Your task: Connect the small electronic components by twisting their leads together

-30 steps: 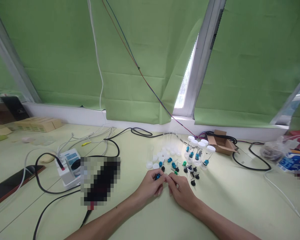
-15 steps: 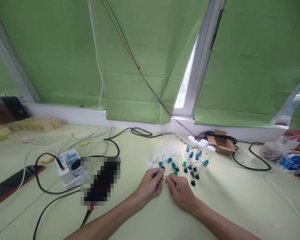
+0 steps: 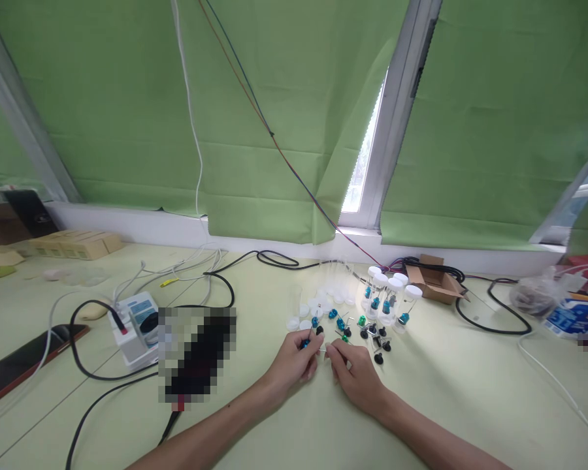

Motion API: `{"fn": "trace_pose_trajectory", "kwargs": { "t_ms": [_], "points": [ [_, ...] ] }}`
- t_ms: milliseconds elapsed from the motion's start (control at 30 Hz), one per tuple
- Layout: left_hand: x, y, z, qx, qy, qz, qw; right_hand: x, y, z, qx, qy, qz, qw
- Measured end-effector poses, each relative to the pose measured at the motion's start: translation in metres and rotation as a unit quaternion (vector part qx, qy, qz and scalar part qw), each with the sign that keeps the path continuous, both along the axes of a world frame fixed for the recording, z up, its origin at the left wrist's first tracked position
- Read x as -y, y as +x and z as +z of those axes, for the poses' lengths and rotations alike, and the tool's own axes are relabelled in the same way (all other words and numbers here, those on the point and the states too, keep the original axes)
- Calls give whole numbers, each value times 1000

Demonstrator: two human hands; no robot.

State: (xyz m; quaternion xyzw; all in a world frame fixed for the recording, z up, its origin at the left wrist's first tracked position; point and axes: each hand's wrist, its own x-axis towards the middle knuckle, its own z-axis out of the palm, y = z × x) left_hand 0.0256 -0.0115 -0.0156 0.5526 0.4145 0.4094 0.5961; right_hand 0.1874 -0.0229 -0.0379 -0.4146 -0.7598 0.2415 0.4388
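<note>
My left hand (image 3: 294, 359) is closed in a pinch round a small blue piece (image 3: 305, 343), much of it hidden by the fingers. A thin pale rod (image 3: 322, 350) spans the short gap to my right hand (image 3: 355, 371), whose thumb and forefinger close on its other end. Just beyond the fingertips lie blue pieces (image 3: 340, 324) with thin metal rods, green pieces (image 3: 361, 320) and several black pieces (image 3: 379, 358). White-capped clear tubes (image 3: 404, 318) with blue pieces inside stand upright to the right.
Clear tubes (image 3: 294, 303) and white round caps (image 3: 304, 324) stand or lie behind my left hand. An opened cardboard box (image 3: 434, 285) is at the back right. On the left are a white power strip (image 3: 134, 326), a phone-like dark slab (image 3: 27, 362) and black cables (image 3: 95, 377).
More of the blue piece now shows above my left fingers. My right fingertips have shifted very slightly right; the rod between the hands sits a little differently.
</note>
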Motion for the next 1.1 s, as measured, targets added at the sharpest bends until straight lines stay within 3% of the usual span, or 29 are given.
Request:
{"fn": "trace_pose_trajectory", "kwargs": {
  "t_ms": [1100],
  "points": [
    [3,1,1,-10,-15,-24,1000,0,0,4,29,12,18,999]
  ]
}}
